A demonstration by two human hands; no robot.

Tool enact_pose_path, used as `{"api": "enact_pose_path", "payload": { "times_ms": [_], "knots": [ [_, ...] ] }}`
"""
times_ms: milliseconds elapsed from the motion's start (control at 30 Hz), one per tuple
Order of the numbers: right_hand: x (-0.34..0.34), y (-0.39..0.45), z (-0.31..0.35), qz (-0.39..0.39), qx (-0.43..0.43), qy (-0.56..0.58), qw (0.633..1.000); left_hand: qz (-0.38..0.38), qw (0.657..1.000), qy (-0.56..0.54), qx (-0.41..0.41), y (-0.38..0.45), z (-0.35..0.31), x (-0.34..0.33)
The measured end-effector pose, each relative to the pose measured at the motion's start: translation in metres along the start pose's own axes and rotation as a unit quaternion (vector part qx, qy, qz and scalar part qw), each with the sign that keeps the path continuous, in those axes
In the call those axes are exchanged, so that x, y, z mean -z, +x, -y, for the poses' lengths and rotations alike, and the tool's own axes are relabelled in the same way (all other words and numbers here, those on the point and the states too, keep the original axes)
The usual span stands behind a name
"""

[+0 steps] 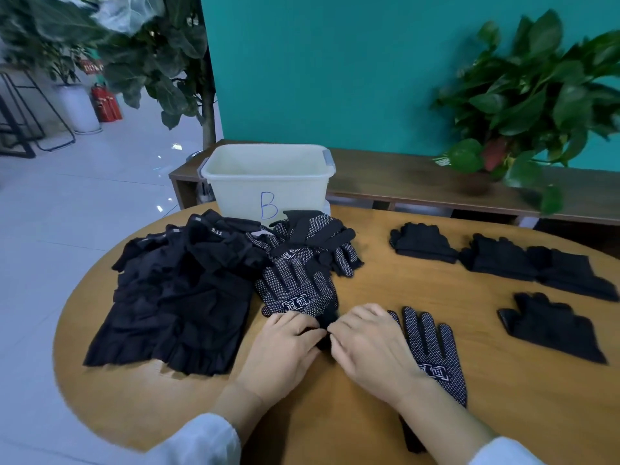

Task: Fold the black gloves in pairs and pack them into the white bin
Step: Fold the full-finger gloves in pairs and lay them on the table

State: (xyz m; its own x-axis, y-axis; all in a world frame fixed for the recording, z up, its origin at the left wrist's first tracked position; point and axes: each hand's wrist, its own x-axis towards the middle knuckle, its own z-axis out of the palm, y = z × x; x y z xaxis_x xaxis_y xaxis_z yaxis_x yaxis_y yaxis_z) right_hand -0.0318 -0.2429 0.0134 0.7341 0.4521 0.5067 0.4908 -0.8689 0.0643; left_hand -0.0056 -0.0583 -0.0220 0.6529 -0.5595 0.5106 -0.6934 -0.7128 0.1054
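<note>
From the head camera: both hands are down at the near edge of the round wooden table, meeting over a scrap of black cloth. The left hand has its fingers curled onto the cuff end of a dotted glove that reaches back into the unsorted heap of gloves at left. The right hand lies palm down, its fingertips pinching toward the same dark cuff, and its palm and wrist cover part of a second dotted glove laid flat with the glove's own tips pointing away. My read: that flat glove is staged as one half of a pair, and the one being pinched is its mate, drawn over to lie on top.

Over on the right, four folded bundles sit in a loose group, well apart from the heap, apparently parked there as finished pairs. The white bin, marked B, stands at the table's far edge just behind the heap; no gloves show inside it. Packing looks not yet begun.

Both forearms come in low from the bottom edge, white sleeves at the wrists, knuckles nearly touching.
</note>
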Motion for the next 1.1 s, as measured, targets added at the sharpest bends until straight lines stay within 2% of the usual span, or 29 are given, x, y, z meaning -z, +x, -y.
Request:
{"api": "enact_pose_path", "payload": {
  "times_ms": [100, 267, 400, 500, 633, 900, 1000, 1100],
  "knots": [
    [0.007, -0.006, -0.007, 0.050, -0.027, 0.013, 0.998, 0.006, 0.999, -0.026, 0.037, 0.000, -0.003, -0.003],
    [0.007, -0.016, -0.005, 0.097, -0.044, 0.038, 0.994, -0.004, 0.988, -0.131, 0.084, -0.005, -0.003, 0.001],
    [-0.002, -0.019, 0.015, 0.065, -0.089, 0.081, 0.991, -0.051, 0.975, -0.202, 0.081, -0.018, -0.011, 0.022],
    [-0.006, -0.026, 0.038, 0.014, -0.116, 0.127, 0.985, -0.045, 0.970, -0.224, 0.084, -0.042, -0.013, 0.029],
    [-0.004, -0.045, 0.063, 0.016, -0.110, 0.144, 0.983, 0.000, 0.969, -0.229, 0.096, -0.070, -0.014, 0.032],
    [0.005, -0.073, 0.070, 0.032, -0.134, 0.149, 0.979, 0.024, 0.954, -0.270, 0.127, -0.086, -0.041, 0.051],
    [0.012, -0.072, 0.070, 0.038, -0.149, 0.167, 0.974, 0.013, 0.935, -0.307, 0.177, -0.086, -0.048, 0.058],
    [0.030, -0.060, 0.067, 0.020, -0.206, 0.235, 0.950, -0.021, 0.915, -0.340, 0.216, -0.072, -0.051, 0.071]
  ]
}}
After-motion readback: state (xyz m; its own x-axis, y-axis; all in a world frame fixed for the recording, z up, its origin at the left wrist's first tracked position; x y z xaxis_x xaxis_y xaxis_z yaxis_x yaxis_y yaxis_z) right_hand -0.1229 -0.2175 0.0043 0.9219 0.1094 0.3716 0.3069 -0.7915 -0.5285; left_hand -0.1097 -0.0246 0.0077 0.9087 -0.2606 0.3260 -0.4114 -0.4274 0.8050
